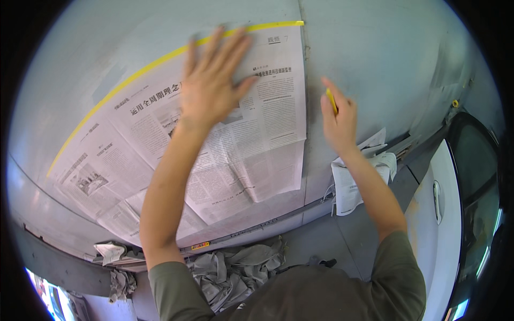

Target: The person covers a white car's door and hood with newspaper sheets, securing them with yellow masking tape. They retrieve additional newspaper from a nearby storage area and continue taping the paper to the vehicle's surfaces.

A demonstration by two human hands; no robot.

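The left hand (214, 93), at 11 o'clock, lies flat with its fingers spread wide, slightly blurred, their tips reaching the yellow strip (278, 24) along the paper's upper edge. The right hand (340, 117), at 2 o'clock, pinches a small yellow item (332, 101) between thumb and fingers, its index finger pointing towards 11; the item's full shape is hidden.

Under the left palm spreads the newspaper sheet (230, 155), filling the view from about 8 o'clock round to 12, creased towards its lower part. The strip curves along it from 9 o'clock to just past 12. Behind is a pale grey panel (369, 48), bare beside the right hand.

Farther out, loose white papers (348, 187) hang between 3 and 4 o'clock, below the right wrist. A white car door (444, 184) stands beyond them, and a crumpled grey heap (230, 275) lies at 6.
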